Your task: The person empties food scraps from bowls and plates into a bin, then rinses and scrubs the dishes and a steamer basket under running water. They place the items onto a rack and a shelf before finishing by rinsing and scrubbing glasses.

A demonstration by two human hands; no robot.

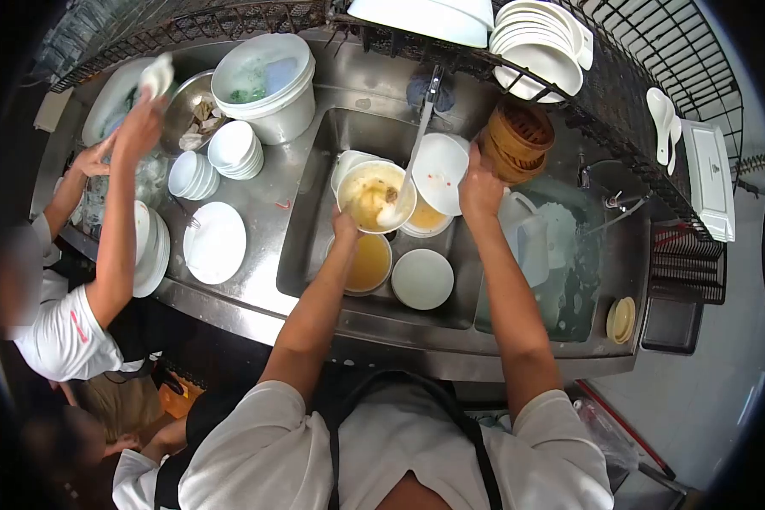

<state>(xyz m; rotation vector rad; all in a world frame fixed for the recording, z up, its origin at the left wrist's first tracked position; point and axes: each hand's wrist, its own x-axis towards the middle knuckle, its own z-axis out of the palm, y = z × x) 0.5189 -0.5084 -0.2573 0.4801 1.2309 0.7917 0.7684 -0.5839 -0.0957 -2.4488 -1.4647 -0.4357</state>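
My left hand [344,225] grips the rim of a white bowl [372,189] with yellowish liquid and scraps inside. The faucet [427,106] pours water into this bowl. Closed at the right edge of a white plate [440,170] with small red bits is my right hand [482,183]; its fingertips are partly hidden. Stacked bamboo steamers [518,140] stand right beside that hand. Below, in the sink basin [293,255], are a bowl of brownish liquid [370,263], another bowl [427,223] partly covered by the plate, and a pale round dish [422,280].
A second basin [569,297] holds cloudy water and a pale plastic container [531,246]. White bowls [236,149], plates [215,243] and a bucket [268,110] stand left. A co-worker's raised hand [140,127] holds a blurred white item. A wire rack [603,119] overhangs the back.
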